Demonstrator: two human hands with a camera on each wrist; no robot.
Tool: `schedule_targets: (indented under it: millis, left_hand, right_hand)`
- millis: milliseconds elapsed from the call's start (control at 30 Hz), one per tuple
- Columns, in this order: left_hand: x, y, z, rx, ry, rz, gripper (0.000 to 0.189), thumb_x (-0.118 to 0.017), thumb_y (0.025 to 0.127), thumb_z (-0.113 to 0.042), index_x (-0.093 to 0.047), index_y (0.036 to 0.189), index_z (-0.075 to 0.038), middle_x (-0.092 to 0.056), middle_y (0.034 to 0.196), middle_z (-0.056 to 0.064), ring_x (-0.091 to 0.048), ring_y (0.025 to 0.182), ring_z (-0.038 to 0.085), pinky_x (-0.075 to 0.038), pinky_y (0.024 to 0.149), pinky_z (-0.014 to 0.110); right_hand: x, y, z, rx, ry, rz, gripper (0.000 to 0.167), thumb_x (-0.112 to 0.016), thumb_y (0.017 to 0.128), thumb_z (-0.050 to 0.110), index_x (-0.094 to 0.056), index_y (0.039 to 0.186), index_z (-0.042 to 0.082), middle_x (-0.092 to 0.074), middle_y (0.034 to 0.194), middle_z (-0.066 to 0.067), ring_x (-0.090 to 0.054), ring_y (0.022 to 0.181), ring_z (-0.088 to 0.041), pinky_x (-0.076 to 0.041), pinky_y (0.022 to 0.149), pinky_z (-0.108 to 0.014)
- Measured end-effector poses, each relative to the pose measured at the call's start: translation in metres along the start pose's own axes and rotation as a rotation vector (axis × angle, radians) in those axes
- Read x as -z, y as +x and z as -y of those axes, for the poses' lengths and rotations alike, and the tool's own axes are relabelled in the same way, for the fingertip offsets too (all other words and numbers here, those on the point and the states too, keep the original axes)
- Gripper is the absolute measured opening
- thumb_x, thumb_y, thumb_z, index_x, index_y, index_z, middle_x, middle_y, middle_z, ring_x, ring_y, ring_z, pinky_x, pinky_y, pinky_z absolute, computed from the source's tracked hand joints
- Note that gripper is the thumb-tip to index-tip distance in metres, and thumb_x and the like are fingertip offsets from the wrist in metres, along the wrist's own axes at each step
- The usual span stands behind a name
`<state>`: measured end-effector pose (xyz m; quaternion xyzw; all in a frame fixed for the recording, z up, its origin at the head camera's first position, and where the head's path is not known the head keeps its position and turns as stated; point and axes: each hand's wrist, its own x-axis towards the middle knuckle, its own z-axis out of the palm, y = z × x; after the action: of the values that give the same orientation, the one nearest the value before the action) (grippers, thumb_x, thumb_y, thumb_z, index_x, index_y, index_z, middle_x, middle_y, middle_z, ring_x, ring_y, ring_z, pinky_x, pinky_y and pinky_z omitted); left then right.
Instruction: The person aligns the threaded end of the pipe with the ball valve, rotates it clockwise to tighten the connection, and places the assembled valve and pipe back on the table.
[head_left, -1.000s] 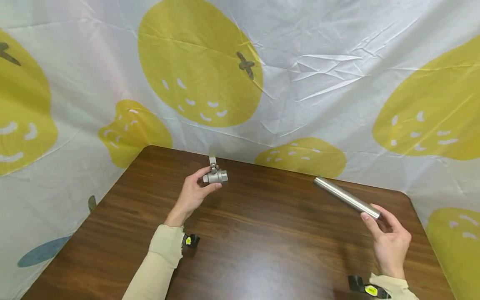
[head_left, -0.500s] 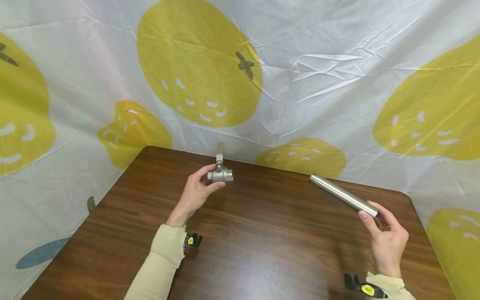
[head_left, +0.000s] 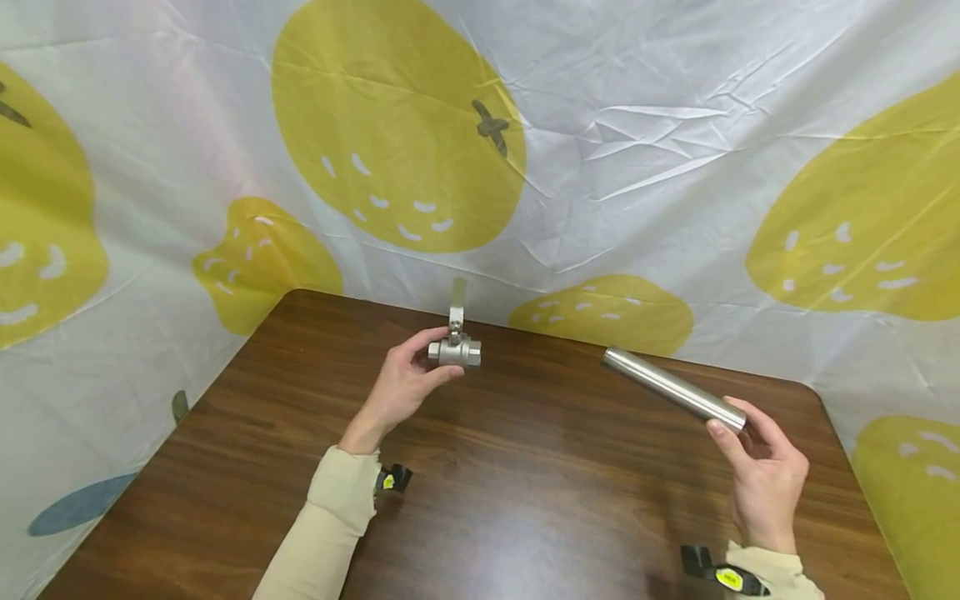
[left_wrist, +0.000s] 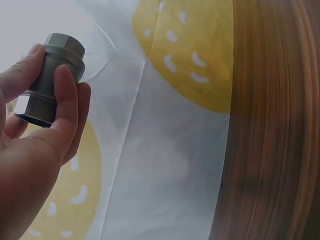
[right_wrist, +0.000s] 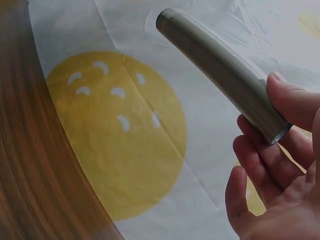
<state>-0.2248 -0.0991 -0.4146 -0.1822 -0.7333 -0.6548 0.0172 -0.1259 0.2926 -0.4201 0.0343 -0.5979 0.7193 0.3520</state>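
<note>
A silver ball valve (head_left: 454, 353) with a lever handle pointing up is gripped by my left hand (head_left: 401, 383), thumb in front and fingers behind. In the left wrist view, the valve body (left_wrist: 61, 61) with its hexagonal ends sits between thumb and fingers; its lever is hidden there. My right hand (head_left: 767, 479) pinches the near end of a straight steel pipe (head_left: 671, 387), which slants up toward the left. The pipe's far end (right_wrist: 167, 21) shows what looks like a thread in the right wrist view. Valve and pipe are apart, both held above the table.
Beneath both hands lies a dark wood-grain table (head_left: 540, 467) with rounded far corners. A white curtain (head_left: 637, 192) printed with yellow fruit hangs behind and along its sides. Each wrist carries a black strap with a small camera.
My left hand has moved to the right with the ball valve, and its lever shows more fully. My right hand has shifted slightly left with the pipe, narrowing the gap between them.
</note>
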Motion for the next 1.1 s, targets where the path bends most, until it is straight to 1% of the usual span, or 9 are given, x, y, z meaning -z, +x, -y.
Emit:
schedule_targets:
  millis: [200,300,400,567,667,833,933,1000,1100]
  left_hand:
    - [-0.005,-0.003,-0.003,-0.006,-0.012,0.037,0.055,-0.075,0.08,0.001,-0.054,0.131,-0.001,-0.056,0.12,0.022,-0.057,0.098,0.02,-0.052,0.081,0.018]
    - [-0.007,-0.003,-0.003,-0.011,-0.031,0.046,0.055,-0.074,0.08,0.003,-0.054,0.131,0.0,-0.056,0.121,0.021,-0.056,0.098,0.019,-0.052,0.081,0.018]
    - [-0.008,-0.003,-0.004,-0.021,-0.042,0.05,0.054,-0.074,0.08,0.004,-0.054,0.13,0.002,-0.056,0.121,0.022,-0.057,0.098,0.017,-0.052,0.081,0.018]
    - [-0.009,-0.003,-0.005,-0.035,-0.065,0.062,0.054,-0.074,0.079,0.007,-0.054,0.129,0.004,-0.056,0.122,0.024,-0.058,0.097,0.013,-0.052,0.081,0.017]
    - [-0.01,-0.002,-0.005,-0.042,-0.079,0.068,0.055,-0.074,0.078,0.009,-0.054,0.129,0.005,-0.056,0.122,0.025,-0.058,0.095,0.011,-0.052,0.08,0.016]
    - [-0.013,-0.002,-0.002,-0.06,-0.09,0.081,0.054,-0.074,0.078,0.008,-0.054,0.128,0.005,-0.056,0.121,0.026,-0.059,0.095,0.011,-0.052,0.08,0.017]
    - [-0.015,-0.002,-0.002,-0.066,-0.09,0.091,0.053,-0.074,0.079,0.006,-0.055,0.128,0.004,-0.056,0.121,0.024,-0.06,0.095,0.013,-0.053,0.08,0.019]
    - [-0.017,-0.002,-0.002,-0.069,-0.09,0.097,0.053,-0.074,0.079,0.005,-0.055,0.128,0.003,-0.057,0.121,0.024,-0.06,0.095,0.016,-0.054,0.079,0.02]
    - [-0.019,-0.002,-0.002,-0.073,-0.082,0.102,0.052,-0.075,0.079,0.004,-0.056,0.128,0.002,-0.057,0.121,0.024,-0.059,0.096,0.021,-0.054,0.079,0.02]
  right_hand:
    - [-0.007,-0.001,0.0,0.02,-0.001,0.052,0.037,-0.064,0.075,-0.026,-0.057,0.112,-0.023,-0.073,0.097,-0.004,-0.067,0.09,-0.009,-0.054,0.081,-0.016]
    - [-0.01,-0.002,-0.002,0.034,-0.015,0.072,0.038,-0.064,0.075,-0.026,-0.057,0.112,-0.023,-0.073,0.099,-0.003,-0.067,0.093,-0.009,-0.052,0.085,-0.016]
    - [-0.013,-0.003,-0.003,0.041,-0.008,0.081,0.037,-0.064,0.075,-0.026,-0.057,0.112,-0.023,-0.073,0.1,-0.004,-0.067,0.094,-0.009,-0.052,0.087,-0.016]
    - [-0.019,-0.003,-0.005,0.035,0.011,0.073,0.037,-0.063,0.074,-0.027,-0.055,0.111,-0.025,-0.073,0.098,-0.004,-0.067,0.091,-0.01,-0.053,0.085,-0.018]
    - [-0.023,-0.004,-0.005,0.019,-0.006,0.072,0.037,-0.063,0.074,-0.028,-0.055,0.11,-0.025,-0.073,0.096,-0.003,-0.067,0.089,-0.009,-0.053,0.085,-0.018]
    - [-0.029,-0.008,-0.005,0.016,-0.018,0.115,0.037,-0.064,0.074,-0.027,-0.056,0.11,-0.025,-0.073,0.096,-0.002,-0.067,0.088,-0.008,-0.053,0.081,-0.017]
    - [-0.033,-0.01,-0.006,0.019,-0.016,0.148,0.038,-0.065,0.074,-0.026,-0.056,0.111,-0.024,-0.073,0.096,-0.003,-0.068,0.087,-0.008,-0.054,0.077,-0.016]
    - [-0.035,-0.011,-0.007,0.025,-0.007,0.167,0.038,-0.065,0.074,-0.026,-0.056,0.111,-0.024,-0.073,0.097,-0.003,-0.068,0.086,-0.008,-0.054,0.076,-0.016]
    - [-0.038,-0.012,-0.009,0.042,0.031,0.193,0.038,-0.064,0.074,-0.027,-0.056,0.111,-0.023,-0.072,0.099,-0.006,-0.068,0.086,-0.009,-0.054,0.074,-0.016]
